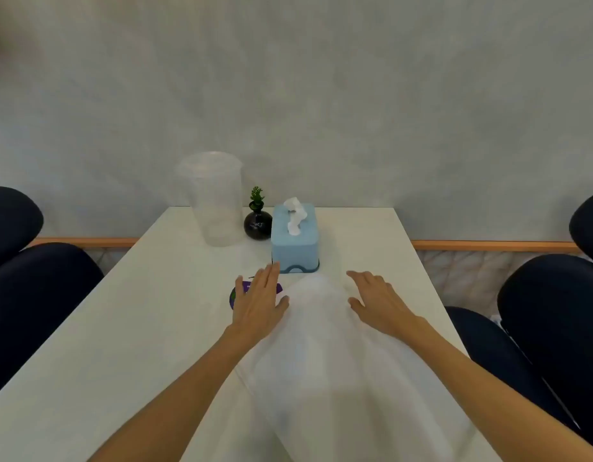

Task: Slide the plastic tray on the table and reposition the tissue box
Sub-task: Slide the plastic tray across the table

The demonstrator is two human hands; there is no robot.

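Observation:
A pale translucent plastic tray point(325, 355) lies lengthwise on the white table point(128, 328), reaching from near the front edge to just short of the blue tissue box point(295, 238). The box stands at the table's far middle with a white tissue sticking out of its top. My left hand point(258, 305) lies flat with fingers spread at the tray's far left corner, fingertips close to the box's front. My right hand point(378, 301) rests open on the tray's far right side. Neither hand grips anything.
A clear plastic jug point(215, 198) and a small black vase with a green sprig point(257, 221) stand left of the box by the wall. A purple round object point(236, 295) lies partly under my left hand. Dark blue chairs point(38, 288) point(552, 328) flank the table.

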